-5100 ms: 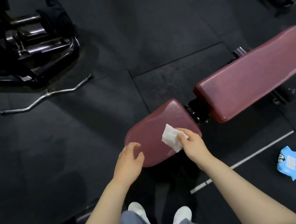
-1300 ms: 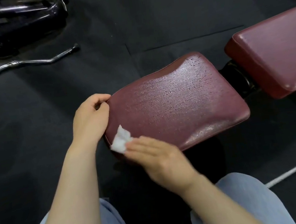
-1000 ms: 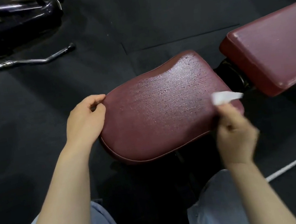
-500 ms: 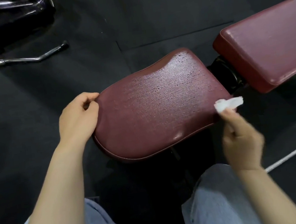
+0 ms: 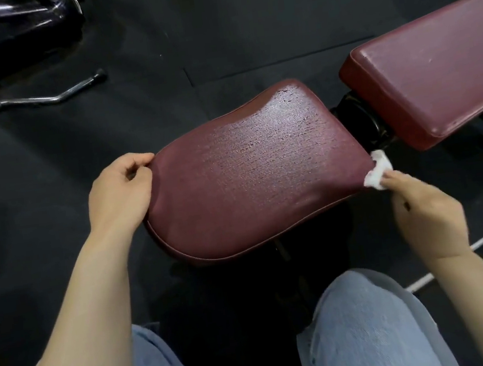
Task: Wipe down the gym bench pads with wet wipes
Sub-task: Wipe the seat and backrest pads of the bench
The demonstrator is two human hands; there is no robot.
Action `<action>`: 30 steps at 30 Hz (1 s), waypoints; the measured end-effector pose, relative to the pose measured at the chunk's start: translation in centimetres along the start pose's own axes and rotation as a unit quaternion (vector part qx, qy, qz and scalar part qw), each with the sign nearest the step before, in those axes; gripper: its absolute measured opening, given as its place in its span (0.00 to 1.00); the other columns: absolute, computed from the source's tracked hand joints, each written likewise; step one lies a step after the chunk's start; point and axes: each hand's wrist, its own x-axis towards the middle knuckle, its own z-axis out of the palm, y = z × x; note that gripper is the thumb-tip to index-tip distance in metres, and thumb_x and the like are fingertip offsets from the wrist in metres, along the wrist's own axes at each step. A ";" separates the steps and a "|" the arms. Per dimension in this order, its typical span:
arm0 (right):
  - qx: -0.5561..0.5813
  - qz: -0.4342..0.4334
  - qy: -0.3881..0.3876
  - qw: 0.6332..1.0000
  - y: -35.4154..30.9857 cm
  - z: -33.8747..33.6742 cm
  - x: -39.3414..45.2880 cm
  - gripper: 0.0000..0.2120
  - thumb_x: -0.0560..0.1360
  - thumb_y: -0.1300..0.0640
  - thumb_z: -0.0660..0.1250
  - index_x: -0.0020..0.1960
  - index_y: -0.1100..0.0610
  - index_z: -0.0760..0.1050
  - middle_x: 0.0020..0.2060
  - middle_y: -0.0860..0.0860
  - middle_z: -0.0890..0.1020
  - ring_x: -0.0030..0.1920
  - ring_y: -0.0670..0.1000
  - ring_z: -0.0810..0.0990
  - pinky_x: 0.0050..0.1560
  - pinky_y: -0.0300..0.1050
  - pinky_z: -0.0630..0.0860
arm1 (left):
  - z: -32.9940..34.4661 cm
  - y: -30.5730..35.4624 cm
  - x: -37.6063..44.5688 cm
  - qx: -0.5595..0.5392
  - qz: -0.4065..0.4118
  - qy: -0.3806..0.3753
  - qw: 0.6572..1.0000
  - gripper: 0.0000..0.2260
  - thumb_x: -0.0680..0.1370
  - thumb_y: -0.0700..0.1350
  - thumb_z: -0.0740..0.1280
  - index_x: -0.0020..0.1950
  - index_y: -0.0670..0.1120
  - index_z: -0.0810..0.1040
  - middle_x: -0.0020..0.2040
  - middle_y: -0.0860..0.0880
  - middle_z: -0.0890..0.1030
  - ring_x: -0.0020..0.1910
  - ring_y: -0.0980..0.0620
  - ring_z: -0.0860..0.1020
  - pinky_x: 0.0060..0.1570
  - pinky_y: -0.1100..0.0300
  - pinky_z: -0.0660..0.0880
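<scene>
Dim overall — light from overhead glints off the wet seat pad point(image 5: 262, 161) toward 12 o'clock. Deep shadow beneath it at 6 o'clock; wide-angle bending at the edges — slightly soft throughout.

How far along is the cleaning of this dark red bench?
The dark red seat pad glistens wet across its top, so that looks done. In hand: the right hand pinches a crumpled white wet wipe at the seat's right corner, while the left hand grips the opposite edge. The long dark red back pad looks dry and seems left to do.
</scene>
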 end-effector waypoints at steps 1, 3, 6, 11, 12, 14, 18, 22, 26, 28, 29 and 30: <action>-0.001 0.024 0.013 1.000 0.0 0.3 -0.1 0.14 0.77 0.66 0.61 0.56 0.57 0.82 0.55 0.53 0.84 0.49 0.56 0.86 0.50 0.42 0.73 | 0.0 0.0 0.0 -0.004 -0.001 -0.002 1.000 0.16 0.77 0.46 0.60 0.57 0.61 0.82 0.54 0.64 0.82 0.56 0.60 0.78 0.58 0.58 0.73; 0.050 0.019 0.021 0.998 -2.8 0.8 0.0 0.14 0.75 0.65 0.62 0.55 0.58 0.83 0.56 0.51 0.83 0.51 0.50 0.84 0.53 0.38 0.73 | 0.1 0.0 0.2 -0.014 -0.005 -0.003 1.000 0.16 0.76 0.47 0.59 0.55 0.62 0.82 0.54 0.65 0.82 0.56 0.60 0.78 0.60 0.56 0.74; 0.197 -0.051 -0.024 0.979 -10.1 1.4 -0.3 0.14 0.76 0.62 0.62 0.57 0.56 0.83 0.57 0.46 0.82 0.56 0.43 0.80 0.62 0.31 0.71 | 0.0 0.1 0.4 -0.023 -0.017 -0.002 1.000 0.17 0.75 0.47 0.58 0.54 0.62 0.83 0.52 0.66 0.82 0.55 0.62 0.78 0.57 0.58 0.74; 0.331 -0.085 -0.086 0.936 -18.0 2.6 -1.2 0.13 0.71 0.68 0.73 0.52 0.55 0.81 0.59 0.50 0.82 0.58 0.44 0.80 0.61 0.34 0.74 | -0.4 -0.2 0.6 -0.060 -0.019 -0.033 0.997 0.16 0.78 0.49 0.57 0.53 0.62 0.83 0.51 0.67 0.82 0.53 0.65 0.78 0.55 0.62 0.73; 0.357 -0.078 -0.098 0.926 -18.6 2.7 -1.0 0.12 0.71 0.66 0.74 0.51 0.54 0.78 0.60 0.50 0.81 0.59 0.45 0.80 0.60 0.36 0.75 | -0.5 -0.4 0.7 -0.067 -0.021 -0.042 0.997 0.16 0.78 0.49 0.57 0.54 0.62 0.83 0.52 0.66 0.82 0.53 0.65 0.78 0.57 0.61 0.74; 0.372 -0.081 -0.112 0.918 -19.0 3.0 -0.5 0.10 0.71 0.62 0.74 0.49 0.53 0.77 0.59 0.52 0.80 0.59 0.49 0.79 0.59 0.41 0.76 | -0.7 -0.7 0.7 -0.087 -0.017 -0.057 0.994 0.16 0.77 0.51 0.56 0.54 0.62 0.83 0.53 0.65 0.82 0.56 0.63 0.78 0.62 0.57 0.74; 0.247 -0.076 -0.107 0.960 -17.9 3.3 1.2 0.06 0.73 0.51 0.73 0.44 0.53 0.81 0.43 0.48 0.79 0.45 0.52 0.75 0.49 0.47 0.70 | -1.1 -1.3 0.7 -0.175 -0.037 -0.052 0.982 0.16 0.81 0.52 0.54 0.63 0.57 0.77 0.57 0.59 0.82 0.55 0.60 0.80 0.65 0.53 0.73; 0.229 -0.257 -0.153 0.926 -19.2 3.0 0.7 0.04 0.72 0.56 0.67 0.44 0.53 0.80 0.38 0.47 0.78 0.42 0.54 0.74 0.44 0.47 0.64 | -1.6 -1.8 1.0 -0.183 -0.048 -0.065 0.980 0.20 0.83 0.56 0.50 0.62 0.53 0.79 0.52 0.56 0.85 0.54 0.59 0.81 0.66 0.54 0.71; 0.197 -0.418 -0.182 0.868 -22.1 3.7 3.4 0.08 0.70 0.54 0.63 0.45 0.54 0.79 0.39 0.50 0.78 0.43 0.54 0.72 0.44 0.48 0.62 | -1.6 -1.7 1.3 -0.240 -0.091 -0.067 0.964 0.24 0.85 0.54 0.47 0.56 0.47 0.82 0.47 0.50 0.87 0.50 0.55 0.83 0.59 0.57 0.75; 0.193 -0.408 -0.178 0.874 -24.6 4.8 5.9 0.09 0.69 0.54 0.60 0.42 0.54 0.78 0.37 0.51 0.78 0.40 0.55 0.73 0.44 0.49 0.62 | -1.5 -1.6 1.4 -0.250 -0.100 -0.060 0.961 0.25 0.85 0.53 0.47 0.55 0.45 0.82 0.46 0.48 0.87 0.49 0.53 0.84 0.55 0.59 0.76; 0.197 -0.387 -0.178 0.883 -26.0 5.5 7.3 0.09 0.69 0.53 0.60 0.41 0.54 0.77 0.35 0.51 0.78 0.39 0.55 0.74 0.44 0.49 0.61 | -1.5 -1.5 1.4 -0.253 -0.103 -0.058 0.960 0.25 0.85 0.53 0.47 0.55 0.44 0.82 0.46 0.48 0.87 0.50 0.52 0.83 0.54 0.59 0.76; 0.195 -0.359 -0.179 0.895 -27.3 6.3 8.6 0.08 0.70 0.53 0.61 0.40 0.54 0.77 0.35 0.51 0.78 0.38 0.56 0.76 0.43 0.49 0.62 | -1.5 -1.5 1.4 -0.256 -0.105 -0.057 0.959 0.25 0.85 0.53 0.47 0.55 0.45 0.82 0.46 0.48 0.87 0.51 0.51 0.83 0.54 0.58 0.76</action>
